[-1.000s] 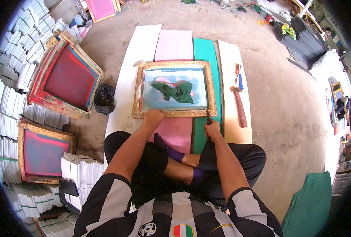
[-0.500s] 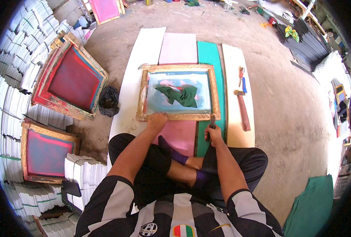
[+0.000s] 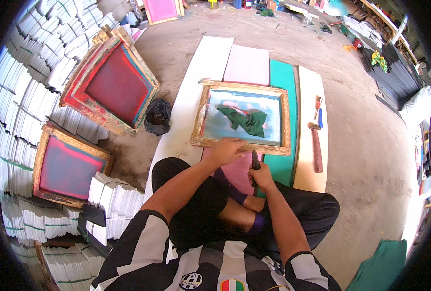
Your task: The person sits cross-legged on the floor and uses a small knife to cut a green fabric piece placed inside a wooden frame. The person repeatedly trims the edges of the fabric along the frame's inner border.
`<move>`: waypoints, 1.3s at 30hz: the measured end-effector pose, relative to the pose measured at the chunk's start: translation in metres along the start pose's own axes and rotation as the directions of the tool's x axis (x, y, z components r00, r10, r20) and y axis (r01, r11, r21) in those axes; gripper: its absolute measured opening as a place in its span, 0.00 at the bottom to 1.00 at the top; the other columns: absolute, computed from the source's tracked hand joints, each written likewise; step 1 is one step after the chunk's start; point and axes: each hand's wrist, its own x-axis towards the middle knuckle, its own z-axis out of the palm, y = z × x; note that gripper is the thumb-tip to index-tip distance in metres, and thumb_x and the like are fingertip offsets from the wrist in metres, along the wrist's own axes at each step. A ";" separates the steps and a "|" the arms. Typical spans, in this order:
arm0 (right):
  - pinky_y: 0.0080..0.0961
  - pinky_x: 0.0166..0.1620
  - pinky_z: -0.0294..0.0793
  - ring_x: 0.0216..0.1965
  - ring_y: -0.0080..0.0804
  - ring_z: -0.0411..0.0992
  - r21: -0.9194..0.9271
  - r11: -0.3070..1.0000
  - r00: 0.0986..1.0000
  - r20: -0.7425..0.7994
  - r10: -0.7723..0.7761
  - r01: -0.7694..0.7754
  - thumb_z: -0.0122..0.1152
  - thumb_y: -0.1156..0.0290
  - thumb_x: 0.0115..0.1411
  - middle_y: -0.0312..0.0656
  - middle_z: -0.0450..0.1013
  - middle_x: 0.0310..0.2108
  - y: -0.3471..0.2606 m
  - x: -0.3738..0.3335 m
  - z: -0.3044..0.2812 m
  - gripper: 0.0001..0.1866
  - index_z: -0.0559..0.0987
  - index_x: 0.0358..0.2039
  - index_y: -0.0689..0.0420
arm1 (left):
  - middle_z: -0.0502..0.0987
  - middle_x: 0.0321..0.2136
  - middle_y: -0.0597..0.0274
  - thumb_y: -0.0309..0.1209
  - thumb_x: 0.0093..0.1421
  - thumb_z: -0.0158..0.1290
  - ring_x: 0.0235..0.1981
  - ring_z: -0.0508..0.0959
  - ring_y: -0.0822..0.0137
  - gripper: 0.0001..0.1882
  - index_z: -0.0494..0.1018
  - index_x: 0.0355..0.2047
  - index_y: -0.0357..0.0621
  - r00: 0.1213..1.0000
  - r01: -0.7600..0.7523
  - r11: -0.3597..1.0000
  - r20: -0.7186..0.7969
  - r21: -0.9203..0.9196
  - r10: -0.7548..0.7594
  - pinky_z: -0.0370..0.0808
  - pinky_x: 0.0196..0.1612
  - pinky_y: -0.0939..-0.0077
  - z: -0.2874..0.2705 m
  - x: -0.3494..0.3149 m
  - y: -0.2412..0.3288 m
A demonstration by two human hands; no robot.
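A wooden screen-printing frame (image 3: 285, 121) lies flat in front of me, its mesh smeared blue, white and pink. On the mesh is a crumpled dark green cloth (image 3: 248, 122). Along the frame's near rail, toward its middle, my left hand (image 3: 226, 151) rests with its fingers stretched out. My right hand (image 3: 261, 175) is closed around dark pliers (image 3: 255, 160), whose jaws point up at the near rail, just right of the left fingertips. Whether the jaws touch the wood I cannot tell.
White, pink, green and cream boards lie beneath the frame. A hammer (image 3: 317, 148) and a screwdriver (image 3: 318, 103) lie on the cream board (image 3: 308, 165). Leftward are stacked red screen frames (image 3: 118, 87), a black plastic bag (image 3: 158, 116) and bundled white sheets (image 3: 111, 201).
My left hand has slid rightward along the near rail, and its fingers have straightened. The pliers have shifted from the frame's near right corner toward the rail's middle. The view has turned left.
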 end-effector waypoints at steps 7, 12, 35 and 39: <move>0.32 0.17 0.68 0.14 0.33 0.71 -0.083 0.997 0.991 0.131 0.003 0.008 0.59 0.77 0.53 0.41 0.72 0.18 -0.037 0.001 0.049 0.04 0.75 0.29 0.62 | 0.82 0.35 0.51 0.38 0.58 0.54 0.40 0.81 0.47 0.13 0.81 0.40 0.50 0.992 -0.041 0.968 0.123 0.246 0.011 0.76 0.47 0.51 -0.019 -0.012 -0.024; 0.29 0.18 0.69 0.14 0.31 0.70 -0.151 0.988 0.971 0.234 0.050 -0.014 0.59 0.78 0.55 0.41 0.71 0.18 -0.060 0.011 0.074 0.06 0.74 0.34 0.62 | 0.81 0.29 0.51 0.38 0.58 0.53 0.36 0.82 0.47 0.10 0.81 0.33 0.50 0.989 0.023 0.945 0.129 0.326 -0.068 0.78 0.42 0.50 -0.046 -0.024 -0.045; 0.32 0.23 0.75 0.21 0.32 0.75 -0.047 0.982 0.966 0.177 0.186 -0.181 0.60 0.69 0.61 0.44 0.75 0.25 -0.050 0.000 0.031 0.15 0.76 0.46 0.64 | 0.83 0.46 0.60 0.43 0.41 0.76 0.47 0.83 0.60 0.31 0.82 0.46 0.48 0.402 0.599 0.445 0.231 0.665 -0.886 0.81 0.44 0.65 -0.074 -0.060 -0.114; 0.29 0.26 0.75 0.23 0.30 0.74 -0.207 0.969 0.990 0.009 0.142 -0.137 0.60 0.70 0.63 0.42 0.74 0.26 0.009 0.021 -0.027 0.13 0.74 0.43 0.65 | 0.84 0.42 0.56 0.41 0.46 0.71 0.44 0.84 0.59 0.23 0.83 0.41 0.47 0.566 0.529 0.530 0.189 0.663 -0.802 0.81 0.42 0.64 -0.067 -0.044 -0.094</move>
